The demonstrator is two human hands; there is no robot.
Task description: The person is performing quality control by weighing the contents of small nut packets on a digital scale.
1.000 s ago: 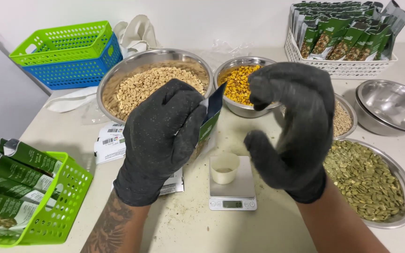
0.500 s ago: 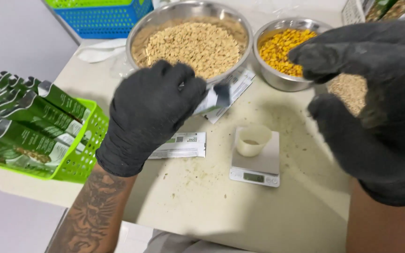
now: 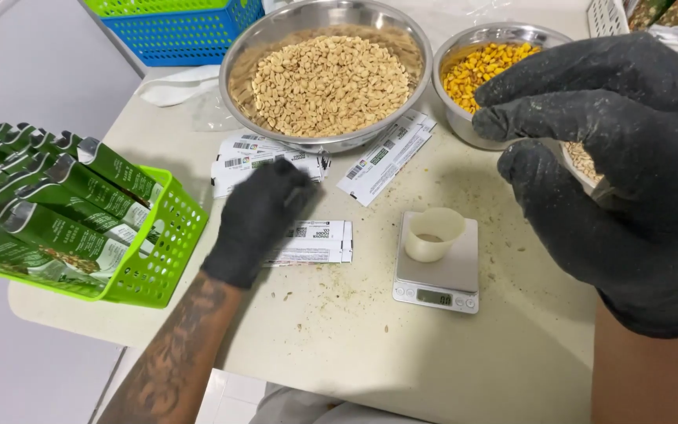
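My gloved left hand (image 3: 264, 216) presses on flat sachets (image 3: 308, 242) at nine o'clock of the scale (image 3: 438, 275); right hand (image 3: 614, 165) hovers released, empty.

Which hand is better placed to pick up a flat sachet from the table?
Left. The left hand already rests on the flat sachets beside the scale; the right hand is raised above the corn bowl.
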